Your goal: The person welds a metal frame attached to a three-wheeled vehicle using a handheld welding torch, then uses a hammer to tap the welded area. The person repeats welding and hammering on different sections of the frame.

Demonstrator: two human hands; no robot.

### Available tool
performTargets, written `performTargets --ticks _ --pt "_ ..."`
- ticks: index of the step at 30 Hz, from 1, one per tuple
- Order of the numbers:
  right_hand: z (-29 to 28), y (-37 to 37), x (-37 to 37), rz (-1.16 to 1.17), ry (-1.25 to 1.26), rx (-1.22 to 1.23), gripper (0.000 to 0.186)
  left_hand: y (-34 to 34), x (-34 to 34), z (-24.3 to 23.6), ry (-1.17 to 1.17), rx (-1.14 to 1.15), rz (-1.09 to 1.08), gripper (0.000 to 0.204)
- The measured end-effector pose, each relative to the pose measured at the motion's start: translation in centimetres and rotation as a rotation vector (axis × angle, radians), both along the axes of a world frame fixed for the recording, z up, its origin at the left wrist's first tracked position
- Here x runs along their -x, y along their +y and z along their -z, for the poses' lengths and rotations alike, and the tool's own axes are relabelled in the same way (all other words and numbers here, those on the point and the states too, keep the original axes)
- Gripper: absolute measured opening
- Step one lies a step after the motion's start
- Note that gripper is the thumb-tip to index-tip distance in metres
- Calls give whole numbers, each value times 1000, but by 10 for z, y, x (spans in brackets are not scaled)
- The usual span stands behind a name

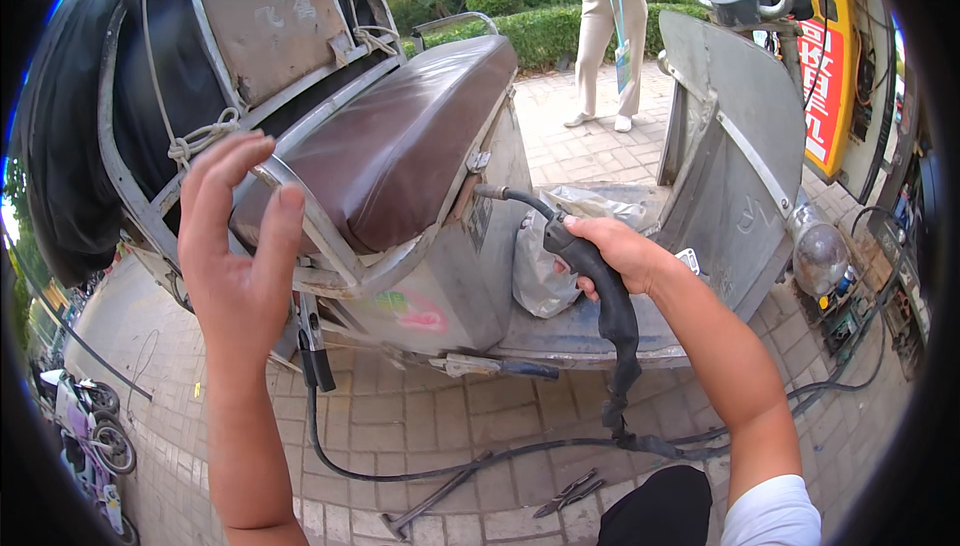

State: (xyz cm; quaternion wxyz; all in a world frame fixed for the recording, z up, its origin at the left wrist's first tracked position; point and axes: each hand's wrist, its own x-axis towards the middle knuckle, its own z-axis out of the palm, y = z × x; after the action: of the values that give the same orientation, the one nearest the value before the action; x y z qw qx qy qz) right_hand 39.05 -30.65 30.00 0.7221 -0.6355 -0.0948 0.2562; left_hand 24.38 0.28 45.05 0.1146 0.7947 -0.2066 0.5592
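My left hand (235, 246) is raised by the front corner of the seat frame (345, 261), fingers spread and slightly curled, holding nothing. My right hand (610, 256) grips the black torch handle (600, 291); its nozzle (490, 191) is at the metal box edge beside the brown padded seat (410, 136); whether they touch I cannot tell. A crumpled plastic bag (540, 281) lies on the grey footboard (590, 336) behind the handle. A metal clamp (315, 356) with a cable hangs below the seat frame, left of the pink-marked side panel (420, 311).
A hammer (445, 496), pliers (570, 491) and cables (400, 474) lie on the paving (480, 406). A standing person (600, 36) is beyond the vehicle. The curved front shield (740, 196) and a yellow-red sign (825, 96) are at right; parked two-wheelers (95, 441) are at left.
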Motion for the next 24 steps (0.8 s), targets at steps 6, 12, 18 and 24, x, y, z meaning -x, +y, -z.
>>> performTargets --ticks 6,12,18,24 --pt "0 -1 -3 -18 37 -30 34 8 -42 -52 -66 -147 -169 33" --pt "3 2 -4 -52 20 -40 34 45 -69 -67 147 -75 -202 39" --pt "3 -3 -12 -44 80 -49 32 59 -88 -56 389 103 -95 44" --pt "9 -1 -16 -34 115 -135 41 62 -86 -60 345 -27 -174 55"
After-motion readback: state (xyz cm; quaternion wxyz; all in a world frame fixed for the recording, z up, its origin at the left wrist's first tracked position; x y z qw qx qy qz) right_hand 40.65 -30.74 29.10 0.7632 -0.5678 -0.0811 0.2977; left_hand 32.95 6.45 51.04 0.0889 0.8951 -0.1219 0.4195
